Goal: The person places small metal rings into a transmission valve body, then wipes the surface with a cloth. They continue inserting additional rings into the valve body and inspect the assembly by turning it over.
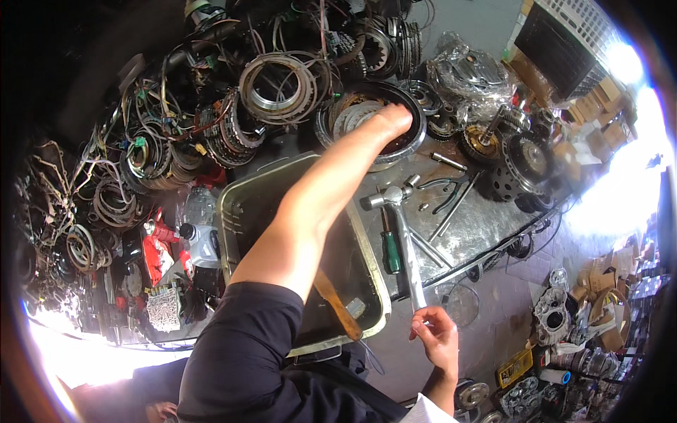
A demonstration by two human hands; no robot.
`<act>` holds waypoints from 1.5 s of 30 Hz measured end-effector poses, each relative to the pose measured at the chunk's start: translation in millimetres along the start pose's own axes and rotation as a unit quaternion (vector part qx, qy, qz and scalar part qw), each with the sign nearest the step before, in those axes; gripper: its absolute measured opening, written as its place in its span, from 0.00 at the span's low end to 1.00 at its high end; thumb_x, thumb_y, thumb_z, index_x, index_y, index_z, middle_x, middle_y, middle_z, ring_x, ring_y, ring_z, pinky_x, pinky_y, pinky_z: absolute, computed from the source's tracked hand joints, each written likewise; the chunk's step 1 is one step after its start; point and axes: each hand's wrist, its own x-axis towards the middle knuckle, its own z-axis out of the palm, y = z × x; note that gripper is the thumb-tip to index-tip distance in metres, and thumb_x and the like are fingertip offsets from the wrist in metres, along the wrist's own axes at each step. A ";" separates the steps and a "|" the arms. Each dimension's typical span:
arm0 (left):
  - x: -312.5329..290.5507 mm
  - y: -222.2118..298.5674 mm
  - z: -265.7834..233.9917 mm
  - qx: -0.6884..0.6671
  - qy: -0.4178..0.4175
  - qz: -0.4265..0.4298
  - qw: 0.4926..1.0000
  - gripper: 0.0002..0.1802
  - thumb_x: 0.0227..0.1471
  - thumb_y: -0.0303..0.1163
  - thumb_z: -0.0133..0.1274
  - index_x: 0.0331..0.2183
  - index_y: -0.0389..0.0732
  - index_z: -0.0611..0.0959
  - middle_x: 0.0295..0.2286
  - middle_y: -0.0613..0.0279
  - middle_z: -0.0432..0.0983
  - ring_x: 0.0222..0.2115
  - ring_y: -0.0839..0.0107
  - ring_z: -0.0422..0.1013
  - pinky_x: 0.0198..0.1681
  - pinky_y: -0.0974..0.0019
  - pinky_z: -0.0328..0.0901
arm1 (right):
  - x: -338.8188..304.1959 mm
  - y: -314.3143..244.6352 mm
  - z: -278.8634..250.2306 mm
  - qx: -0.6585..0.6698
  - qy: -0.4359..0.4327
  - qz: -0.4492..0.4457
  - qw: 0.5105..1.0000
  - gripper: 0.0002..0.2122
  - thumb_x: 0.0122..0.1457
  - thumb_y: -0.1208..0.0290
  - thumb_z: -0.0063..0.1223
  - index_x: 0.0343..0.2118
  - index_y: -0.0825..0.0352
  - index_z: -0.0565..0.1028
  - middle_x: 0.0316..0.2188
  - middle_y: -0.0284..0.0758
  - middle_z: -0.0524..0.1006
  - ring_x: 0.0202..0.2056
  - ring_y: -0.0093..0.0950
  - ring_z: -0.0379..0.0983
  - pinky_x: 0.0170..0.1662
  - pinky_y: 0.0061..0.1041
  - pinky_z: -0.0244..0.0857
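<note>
My left arm reaches across a rectangular metal tray (381, 282). Its hand (397, 118) is inside a round black-rimmed drum (417, 134), with the fingers hidden. Beside that hand, several flat grey and brown rings (352, 116) sit in the drum. Lower down, my right hand (438, 337) is closed in a pinch with curled fingers. It is at the handle end of a ball-peen hammer (407, 247); whether the fingers touch the handle or hold something small cannot be made out. A green-handled screwdriver (391, 252) lies left of the hammer.
Pliers (448, 196) and metal rods lie right of the hammer. A wooden-handled tool (338, 310) rests in the tray. Ring stacks and cables (278, 88) crowd the far left. Gears (525, 158) stand near the bench's right edge. Another hand (162, 411) shows at lower left.
</note>
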 end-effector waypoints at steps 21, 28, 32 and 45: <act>-330.6 -107.0 -81.6 -0.836 0.242 -0.147 0.470 0.08 0.67 0.26 0.54 0.43 0.31 0.83 0.31 0.59 0.77 0.29 0.72 0.72 0.32 0.67 0.71 | 44.0 -31.2 107.9 -0.080 -0.212 -0.091 0.970 0.06 0.65 0.79 0.60 0.43 0.71 0.77 0.34 0.35 0.78 0.28 0.25 0.76 0.31 0.25 0.73; -620.3 -134.0 -34.6 -0.728 0.428 -0.309 0.437 0.09 0.70 0.32 0.50 0.44 0.36 0.79 0.31 0.64 0.74 0.27 0.75 0.67 0.28 0.69 0.63 | 39.3 -36.0 279.6 -0.225 -0.386 -0.074 0.891 0.07 0.66 0.80 0.58 0.46 0.72 0.75 0.32 0.33 0.78 0.27 0.20 0.75 0.31 0.20 0.71; -720.1 -118.2 14.1 -0.699 0.464 -0.394 0.375 0.09 0.71 0.34 0.50 0.41 0.38 0.76 0.27 0.64 0.72 0.23 0.77 0.64 0.22 0.70 0.58 | 20.9 -17.2 400.9 -0.328 -0.470 -0.135 0.809 0.08 0.63 0.78 0.64 0.43 0.71 0.78 0.31 0.32 0.80 0.29 0.18 0.76 0.32 0.20 0.73; -918.6 -220.5 57.7 -0.749 0.339 -0.401 0.404 0.18 0.68 0.44 0.57 0.36 0.38 0.80 0.21 0.69 0.71 0.16 0.81 0.62 0.17 0.73 0.54 | 11.7 142.7 711.2 -0.314 -0.473 -0.183 0.803 0.14 0.61 0.81 0.66 0.49 0.68 0.80 0.34 0.27 0.78 0.34 0.13 0.73 0.39 0.16 0.70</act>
